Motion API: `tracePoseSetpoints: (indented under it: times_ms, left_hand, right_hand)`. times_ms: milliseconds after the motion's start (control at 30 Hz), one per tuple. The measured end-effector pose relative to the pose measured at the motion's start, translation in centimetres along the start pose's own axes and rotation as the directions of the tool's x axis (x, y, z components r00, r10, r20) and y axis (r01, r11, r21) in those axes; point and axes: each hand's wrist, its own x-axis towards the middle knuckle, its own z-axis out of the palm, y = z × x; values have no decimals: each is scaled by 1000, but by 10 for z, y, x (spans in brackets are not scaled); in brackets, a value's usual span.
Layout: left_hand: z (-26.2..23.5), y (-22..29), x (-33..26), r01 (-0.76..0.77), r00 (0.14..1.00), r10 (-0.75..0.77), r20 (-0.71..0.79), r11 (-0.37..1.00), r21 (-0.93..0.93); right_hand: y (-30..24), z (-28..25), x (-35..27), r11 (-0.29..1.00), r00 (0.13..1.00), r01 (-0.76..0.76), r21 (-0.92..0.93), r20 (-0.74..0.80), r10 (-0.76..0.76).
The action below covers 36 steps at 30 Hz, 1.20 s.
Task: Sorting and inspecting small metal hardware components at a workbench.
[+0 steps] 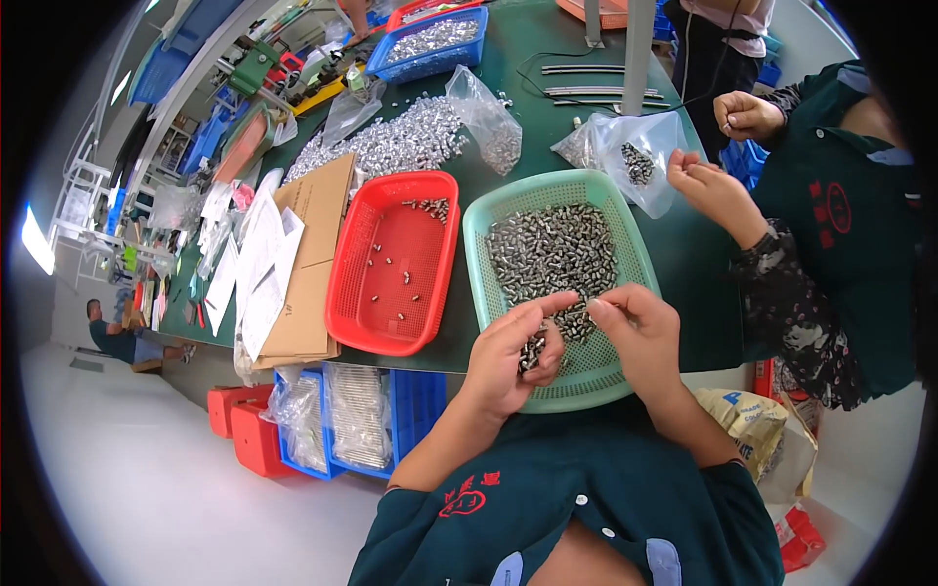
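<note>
Cupping small metal pieces (pixel 531 353), the left hand (pixel 501 363) partly hides them.

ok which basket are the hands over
The light green basket, heaped with small metal cylinders; the red basket beside it holds far fewer, the blue basket sits farther back.

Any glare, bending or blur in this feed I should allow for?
Head view: the table shows a bent near edge, corners go black; head view: the far-left bright panel is blown out, the shiny pile glints; head view: left hand and right hand look fairly sharp, but metal parts in the left one blend together.
</note>
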Motion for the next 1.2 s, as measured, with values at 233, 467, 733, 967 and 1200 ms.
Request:
tracePoseSetpoints:
  times_ms: [233, 467, 733, 967, 1200]
  left_hand:
    - [8, -4, 1, 39, 996, -37, -84, 999, 24]
    - [9, -4, 0, -23, 996, 33, -81, 993, 113]
    - [-1, -5, 3, 20, 983, 3, 185, 992, -121]
    - [-4, -6, 3, 76, 972, -44, 230, 988, -133]
    - [-4, -5, 3, 96, 973, -67, 223, 988, -120]
  right_hand:
    - [-4, 10, -3, 805, 868, 495, -326, 153, -472]
    - [-2, 6, 1, 543, 714, 650, -532, 184, -675]
    - [-1, 6, -2, 952, 967, 255, -170, 61, -248]
    - [2, 9, 0, 995, 993, -9, 104, 120, -4]
    - [-1, 5, 0, 989, 987, 129, -67, 108, -121]
